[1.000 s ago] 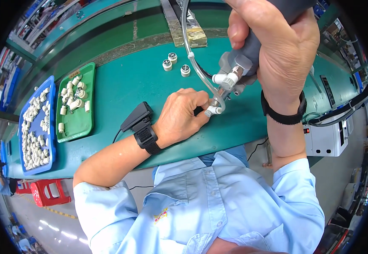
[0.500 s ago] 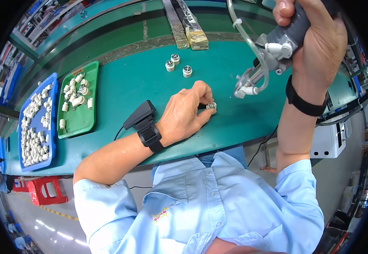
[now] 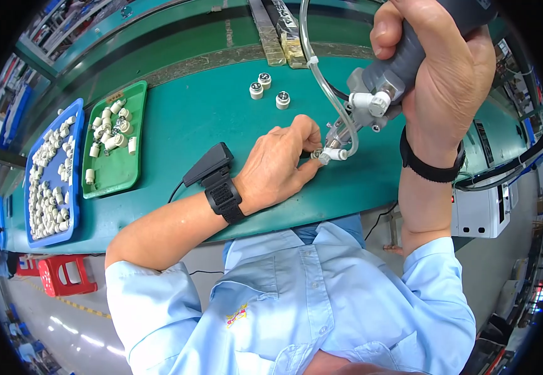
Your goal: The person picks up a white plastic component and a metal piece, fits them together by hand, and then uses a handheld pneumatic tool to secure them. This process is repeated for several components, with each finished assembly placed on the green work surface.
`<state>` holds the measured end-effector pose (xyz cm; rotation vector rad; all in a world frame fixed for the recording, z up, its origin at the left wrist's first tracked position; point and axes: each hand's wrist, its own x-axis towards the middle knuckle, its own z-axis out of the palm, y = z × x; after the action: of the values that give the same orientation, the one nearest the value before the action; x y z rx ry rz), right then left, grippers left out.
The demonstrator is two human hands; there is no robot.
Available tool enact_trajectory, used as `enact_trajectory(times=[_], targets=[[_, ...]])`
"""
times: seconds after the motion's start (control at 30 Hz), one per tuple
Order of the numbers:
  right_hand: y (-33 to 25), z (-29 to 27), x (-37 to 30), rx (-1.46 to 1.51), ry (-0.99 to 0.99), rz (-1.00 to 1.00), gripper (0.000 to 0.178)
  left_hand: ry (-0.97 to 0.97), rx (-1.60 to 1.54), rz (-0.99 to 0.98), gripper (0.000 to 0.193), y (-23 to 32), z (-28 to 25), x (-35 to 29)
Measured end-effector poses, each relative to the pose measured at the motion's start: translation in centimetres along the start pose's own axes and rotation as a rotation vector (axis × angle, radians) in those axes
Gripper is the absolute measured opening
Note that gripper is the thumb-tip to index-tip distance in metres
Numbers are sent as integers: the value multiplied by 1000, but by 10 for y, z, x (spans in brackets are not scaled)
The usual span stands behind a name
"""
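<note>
While the right hand point(image 3: 449, 75) grips a tool point(image 3: 404, 65), embroidery point(image 3: 237, 316) marks the shirt point(image 3: 371, 300).

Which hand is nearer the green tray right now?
Left. The left hand is to the right of the green tray, across a stretch of tabletop; the right hand, holding the grey tool, is farther right, beyond the left hand.

You are in a factory workshop. Many small white parts point(image 3: 47, 215) sit in a blue tray point(image 3: 77, 190) towards the left edge of your green surface point(image 3: 202, 112), and you hold a grey tool point(image 3: 406, 59) with a clear hose point(image 3: 304, 31). Off the near left corner, a red stool point(image 3: 49, 278) stands on a grey floor point(image 3: 99, 297) marked with a yellow line point(image 3: 84, 307).
</note>
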<state>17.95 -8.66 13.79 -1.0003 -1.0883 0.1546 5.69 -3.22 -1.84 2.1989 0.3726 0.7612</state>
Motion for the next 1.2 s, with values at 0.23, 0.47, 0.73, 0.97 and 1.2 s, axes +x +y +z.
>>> enact_trajectory(times=[0.23,0.47,0.73,0.97,1.2], targets=[[5,1,0,16,-25,43,20,-16,35,-4,38,1,-2,0],[2,6,-2,59,-30,43,18,-17,72,7,37,4,-4,0],[14,1,-5,169,-161,5,20,-63,69,-81,37,4,-4,-1],[50,14,13,966,-448,-443,27,-44,81,-57,40,7,-5,0],[-3,-47,35,62,-10,-195,35,-78,233,65,27,7,-8,1]])
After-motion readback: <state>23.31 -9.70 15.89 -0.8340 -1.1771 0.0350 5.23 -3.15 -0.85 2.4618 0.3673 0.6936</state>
